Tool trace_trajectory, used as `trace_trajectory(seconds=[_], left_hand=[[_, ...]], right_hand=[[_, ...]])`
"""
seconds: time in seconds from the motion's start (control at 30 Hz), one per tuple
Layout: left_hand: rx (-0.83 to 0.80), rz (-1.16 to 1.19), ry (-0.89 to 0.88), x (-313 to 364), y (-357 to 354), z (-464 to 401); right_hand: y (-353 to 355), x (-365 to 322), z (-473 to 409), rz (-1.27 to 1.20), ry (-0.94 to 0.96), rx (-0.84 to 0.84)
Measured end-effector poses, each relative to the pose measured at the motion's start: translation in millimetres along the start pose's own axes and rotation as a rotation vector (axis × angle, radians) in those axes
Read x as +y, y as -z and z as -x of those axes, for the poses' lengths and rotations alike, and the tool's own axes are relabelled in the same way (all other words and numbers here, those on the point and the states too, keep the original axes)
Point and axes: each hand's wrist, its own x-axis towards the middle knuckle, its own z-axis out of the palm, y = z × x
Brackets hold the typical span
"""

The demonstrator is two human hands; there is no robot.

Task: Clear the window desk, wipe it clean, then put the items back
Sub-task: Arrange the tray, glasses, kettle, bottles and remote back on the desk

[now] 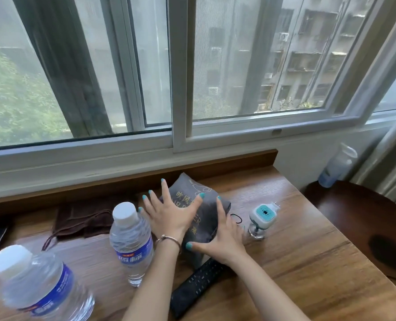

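Both hands are reaching over the wooden desk (296, 228) toward the grey pouch (192, 200), which is lying near the back of the surface, just below the window sill (76, 163). The left hand (169, 214) is spreading flat across the pouch's left side with fingers straight and splayed; the right hand (224, 237) is framing its right edge, thumb extended toward the near corner. Neither hand is curling around the fabric, so the pouch is being bracketed, not gripped; this placement is judged to be preparation for a two-handed lift, suited to a soft, bulky item. The black remote control (197, 286) is lying just in front of the pouch, partly under the right forearm. Two water bottles are standing to the left: the farther bottle (132, 242) just beside the left wrist, the nearer bottle (39, 286) at the near-left edge. A brown cloth (83, 221) is lying against the back ledge, likely reserved for wiping. A small teal-and-white plug-in device (261, 218) is sitting just right of the pouch. With all items on the desk, clearing is judged to be at an early stage.
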Motion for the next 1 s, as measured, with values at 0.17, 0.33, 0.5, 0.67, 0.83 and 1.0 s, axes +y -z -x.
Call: trace_trajectory(seconds=[0.17,0.33,0.5,0.67,0.83,1.0], left_hand=[[-0.034,-0.154,0.0,-0.1,-0.9,-9.1],[-0.118,-0.166,0.008,-1.3,-5.7,-10.5],[-0.21,-0.066,0.014,-5.5,-8.5,-9.7],[-0.179,-0.024,-0.119,2.7,-13.2,4.5],[-0.067,0.016,-0.191,19.7,-6.1,10.3],[0.029,0.05,-0.237,36.7,15.2,11.6]], right_hand=[[-4.2,0.3,-6.5,0.066,-0.002,-0.041],[3.6,-1.9,-19.0,-0.028,0.023,-0.097],[0.7,4.9,-29.7,-0.127,0.083,-0.104],[-2.7,25.1,-42.1,-0.538,0.194,-0.125],[3.7,29.8,-50.7,-0.731,0.321,-0.108],[26.9,8.4,-49.5,-0.753,0.394,-0.05]])
